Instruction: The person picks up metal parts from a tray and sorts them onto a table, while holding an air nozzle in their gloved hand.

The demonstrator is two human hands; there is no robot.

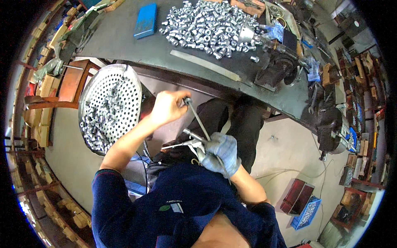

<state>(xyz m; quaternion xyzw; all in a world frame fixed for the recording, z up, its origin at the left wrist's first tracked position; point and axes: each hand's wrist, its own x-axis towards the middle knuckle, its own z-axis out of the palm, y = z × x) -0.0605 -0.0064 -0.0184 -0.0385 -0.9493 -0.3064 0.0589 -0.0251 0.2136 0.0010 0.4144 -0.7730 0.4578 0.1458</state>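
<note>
My bare left hand (pixel 167 108) is closed, its fingertips pinching a small metal fitting (pixel 188 100) at the upper end of a thin metal rod (pixel 199 120). My right hand (pixel 222 153), in a blue-grey glove, is wrapped round the lower part of that rod. The same hand also grips what looks like an air blow gun (pixel 196 144), its thin nozzle pointing left. Its fingers partly hide the gun's body. Left of my left arm stands a round perforated metal pan (pixel 131 93) with many metal fittings (pixel 97 128) heaped along its left side.
Ahead is a dark workbench (pixel 111 37) bearing a big pile of metal fittings (pixel 206 27), a blue box (pixel 145 20), a flat metal strip (pixel 204 65) and a vise (pixel 273 68). A blue crate (pixel 306 213) and a dark red box (pixel 297 196) sit on the floor at right.
</note>
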